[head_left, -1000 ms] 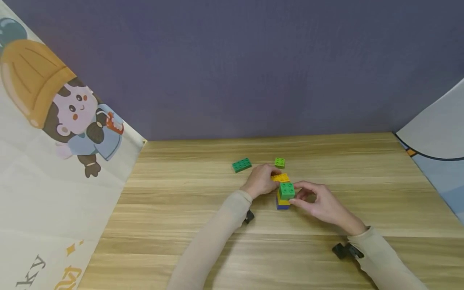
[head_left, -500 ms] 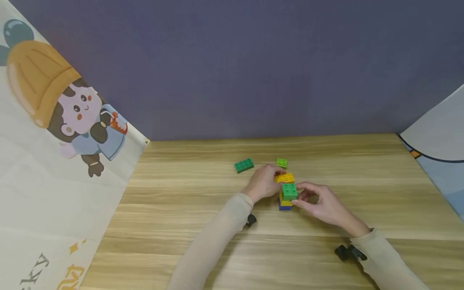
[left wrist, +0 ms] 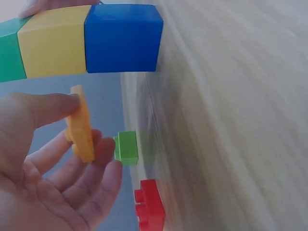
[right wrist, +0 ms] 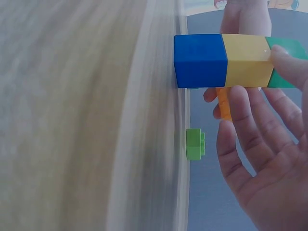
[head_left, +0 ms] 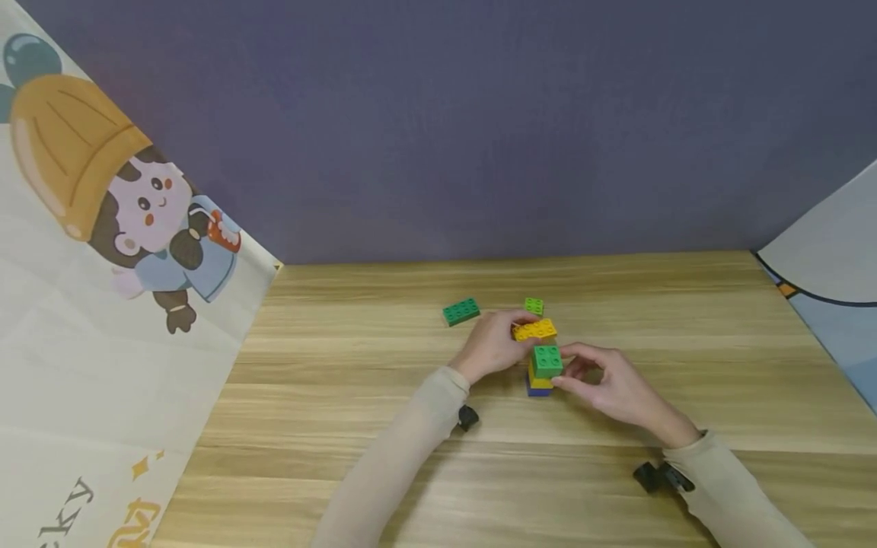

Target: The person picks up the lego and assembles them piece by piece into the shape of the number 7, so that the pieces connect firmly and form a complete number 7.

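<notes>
A tower of building blocks stands on the table: a blue block [left wrist: 124, 38] at the bottom, a yellow block [right wrist: 247, 60] in the middle, a green block [head_left: 546, 361] on top. My right hand [head_left: 610, 384] grips the tower from the right near the yellow-green joint, its thumb on the near side. Just behind the tower, my left hand [head_left: 492, 344] pinches a thin orange-yellow brick [head_left: 536, 329] between thumb and fingers. The left wrist view shows this brick held above the tabletop, apart from the tower, with its studs facing up.
Farther back on the wooden table [head_left: 329, 335] lie a dark green brick [head_left: 461, 312] and a small lime brick [head_left: 534, 306]. A red brick [left wrist: 150, 206] appears in the left wrist view; the left hand hides it from the head camera. A dark panel [head_left: 438, 137] rises behind.
The left hand has raised the orange-yellow brick slightly and moved it a little away from the tower. The right hand keeps its place at the tower. The head view has shifted slightly.
</notes>
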`<state>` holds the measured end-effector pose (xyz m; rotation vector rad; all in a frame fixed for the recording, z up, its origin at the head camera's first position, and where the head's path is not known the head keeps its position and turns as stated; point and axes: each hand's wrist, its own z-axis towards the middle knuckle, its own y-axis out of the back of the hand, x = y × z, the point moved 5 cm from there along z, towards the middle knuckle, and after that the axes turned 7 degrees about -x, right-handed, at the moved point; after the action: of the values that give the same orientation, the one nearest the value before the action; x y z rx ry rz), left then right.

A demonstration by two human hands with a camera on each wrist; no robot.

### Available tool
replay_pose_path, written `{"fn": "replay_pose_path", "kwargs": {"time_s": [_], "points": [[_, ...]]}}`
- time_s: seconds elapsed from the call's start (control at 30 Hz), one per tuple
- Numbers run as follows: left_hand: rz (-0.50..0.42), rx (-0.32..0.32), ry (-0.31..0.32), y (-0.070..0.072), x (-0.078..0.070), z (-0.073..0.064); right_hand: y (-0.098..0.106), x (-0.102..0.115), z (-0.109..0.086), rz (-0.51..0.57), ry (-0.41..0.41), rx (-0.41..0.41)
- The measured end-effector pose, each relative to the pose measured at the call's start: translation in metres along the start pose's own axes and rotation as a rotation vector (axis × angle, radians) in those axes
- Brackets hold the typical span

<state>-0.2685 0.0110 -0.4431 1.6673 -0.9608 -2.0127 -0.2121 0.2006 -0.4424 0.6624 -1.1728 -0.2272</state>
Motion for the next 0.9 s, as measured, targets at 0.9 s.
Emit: {"fn": "replay_pose_path", "kwargs": {"time_s": [0.9], "points": [[-0.218,-0.079,-0.046,0.023,0.007,-0.018,0.001,-0.003,0.000,-0.014,-0.006,-0.002]]}}
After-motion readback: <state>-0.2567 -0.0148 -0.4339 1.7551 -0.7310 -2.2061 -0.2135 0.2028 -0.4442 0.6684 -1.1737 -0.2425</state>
